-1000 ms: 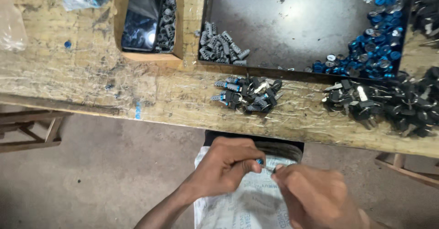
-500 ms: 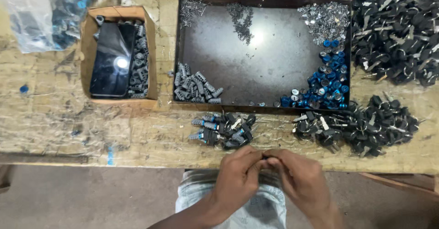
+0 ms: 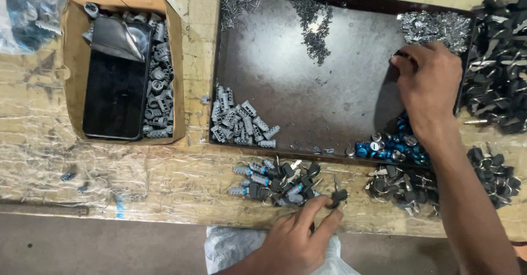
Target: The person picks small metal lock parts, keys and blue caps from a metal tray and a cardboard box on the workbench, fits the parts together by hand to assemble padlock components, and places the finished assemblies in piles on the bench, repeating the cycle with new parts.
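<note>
Left hand (image 3: 293, 239) pinches a keyed lock (image 3: 336, 196) at the worktop (image 3: 164, 181) edge, beside the finished pile (image 3: 274, 179). Right hand (image 3: 428, 83) reaches into the tray (image 3: 307, 88), fingertips curled at the silver clips (image 3: 433, 25); whether they've picked one up, can't tell.

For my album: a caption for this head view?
Left hand sets a black key by the lock pile; right hand reaches into the tray.
</note>
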